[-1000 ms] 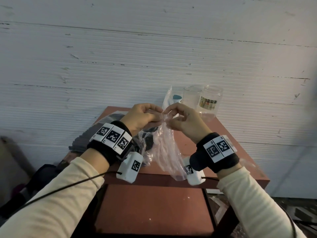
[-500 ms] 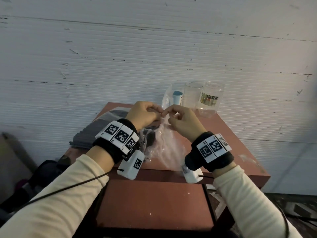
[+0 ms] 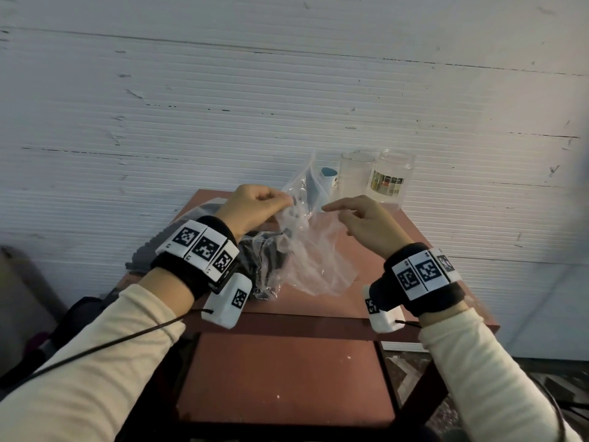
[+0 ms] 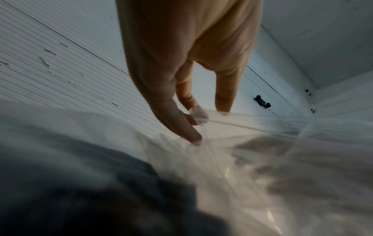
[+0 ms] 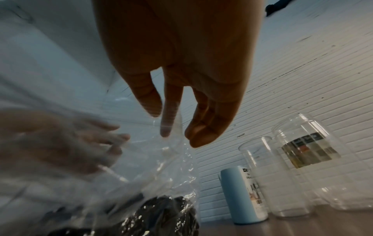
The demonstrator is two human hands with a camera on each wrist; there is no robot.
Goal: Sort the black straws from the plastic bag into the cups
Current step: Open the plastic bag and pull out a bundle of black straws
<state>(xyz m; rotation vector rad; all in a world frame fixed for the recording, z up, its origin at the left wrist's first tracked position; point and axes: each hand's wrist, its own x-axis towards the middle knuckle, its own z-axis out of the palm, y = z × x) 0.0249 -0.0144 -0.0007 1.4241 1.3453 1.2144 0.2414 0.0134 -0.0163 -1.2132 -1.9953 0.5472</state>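
A clear plastic bag [image 3: 312,260] hangs over the red-brown table [image 3: 414,250], with black straws [image 3: 264,260] bunched in its lower left part. My left hand [image 3: 285,202] pinches the bag's top edge between thumb and fingers; the left wrist view shows that pinch on the film [image 4: 196,126]. My right hand [image 3: 331,212] hovers just to the right with loosely extended fingers, and its index fingertip [image 5: 166,131] lies against the bag film. The straws [image 5: 161,212] show dark through the bag. A blue cup [image 3: 330,180], a clear glass [image 3: 355,177] and a labelled clear jar [image 3: 393,180] stand at the table's back.
A white ribbed wall stands right behind the cups. A grey stack [image 3: 153,253] and another flat bag [image 3: 204,207] lie on the table's left. A red lower shelf [image 3: 287,378] sits below the front edge. Dark things lie on the floor at left [image 3: 73,317].
Both hands were pinching the bag's top close together. Now they have drawn apart, the right hand has moved right and loosened its fingers, and the bag's top has spread.
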